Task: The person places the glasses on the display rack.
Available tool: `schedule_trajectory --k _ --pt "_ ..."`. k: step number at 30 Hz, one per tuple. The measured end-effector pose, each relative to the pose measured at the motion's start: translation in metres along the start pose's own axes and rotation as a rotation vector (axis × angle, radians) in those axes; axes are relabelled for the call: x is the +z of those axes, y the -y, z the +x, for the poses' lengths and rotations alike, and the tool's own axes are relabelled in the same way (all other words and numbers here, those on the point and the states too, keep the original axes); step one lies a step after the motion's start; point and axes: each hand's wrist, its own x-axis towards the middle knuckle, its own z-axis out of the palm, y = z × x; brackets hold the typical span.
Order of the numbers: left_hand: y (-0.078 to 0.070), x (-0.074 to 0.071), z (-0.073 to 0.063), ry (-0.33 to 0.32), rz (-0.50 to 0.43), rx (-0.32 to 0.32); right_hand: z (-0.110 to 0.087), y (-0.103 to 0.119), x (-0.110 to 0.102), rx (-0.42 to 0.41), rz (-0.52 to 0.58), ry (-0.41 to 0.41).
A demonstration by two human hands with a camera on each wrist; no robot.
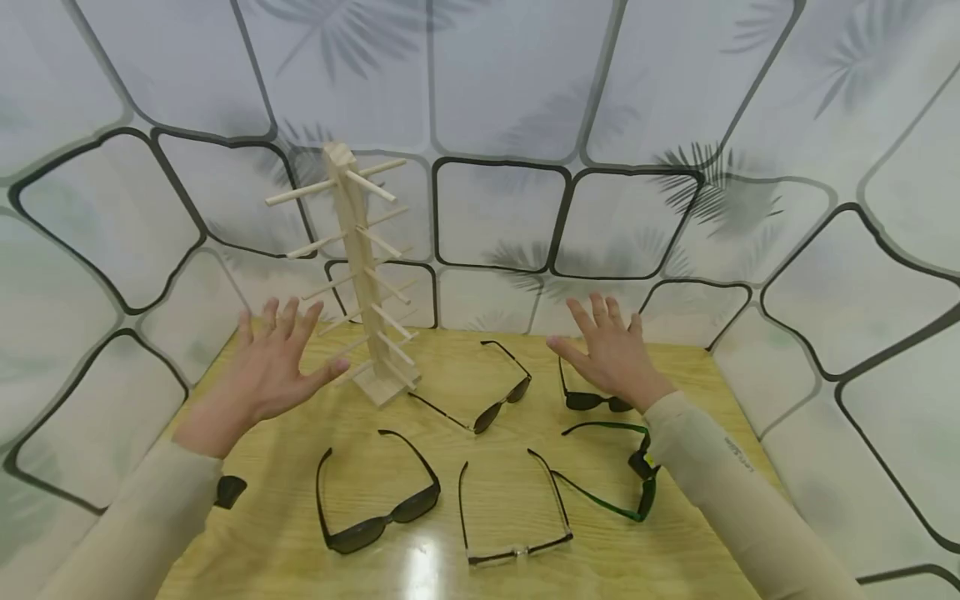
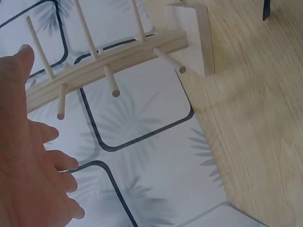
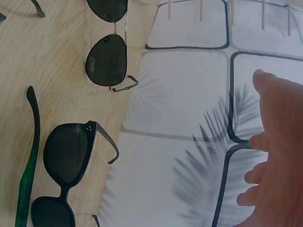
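Note:
Both hands are held up over the table with fingers spread and nothing in them. My left hand (image 1: 273, 367) is just left of a wooden display stand (image 1: 360, 267) with pegs on both sides; the stand's base and pegs also show in the left wrist view. Beneath my right hand (image 1: 615, 354) lie black sunglasses (image 1: 583, 401), partly hidden by the hand and wrist. Green-armed glasses (image 1: 647, 496) sit beside the right sleeve. Thin-framed sunglasses (image 1: 489, 417) lie mid-table. Nearer are black sunglasses (image 1: 367, 535) and clear-lensed glasses (image 1: 517, 552), arms unfolded.
A dark lens-like piece (image 1: 230, 491) pokes out from behind the left sleeve, the rest hidden. The wood-grain table (image 1: 285, 558) is enclosed at the back and sides by pale patterned walls (image 1: 498, 212).

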Motion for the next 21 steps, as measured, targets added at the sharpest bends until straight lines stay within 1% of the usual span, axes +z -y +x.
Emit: schedule_trajectory --k 4,10,16,19,21 --pt "-0.004 0.002 -0.007 0.036 -0.005 0.007 -0.002 0.004 0.004 -0.014 0.012 0.002" --pt "-0.010 0.009 -0.021 0.016 -0.024 0.030 -0.008 0.014 0.010 -0.063 0.046 -0.005" --pt "-0.016 0.011 -0.037 0.000 -0.054 0.049 -0.013 0.032 0.018 -0.126 0.125 -0.010" --pt "-0.020 0.011 -0.047 0.005 -0.060 0.055 -0.016 0.044 0.021 -0.165 0.171 -0.013" --pt "-0.023 0.013 -0.053 0.010 -0.066 0.056 -0.019 0.051 0.024 -0.186 0.214 0.001"
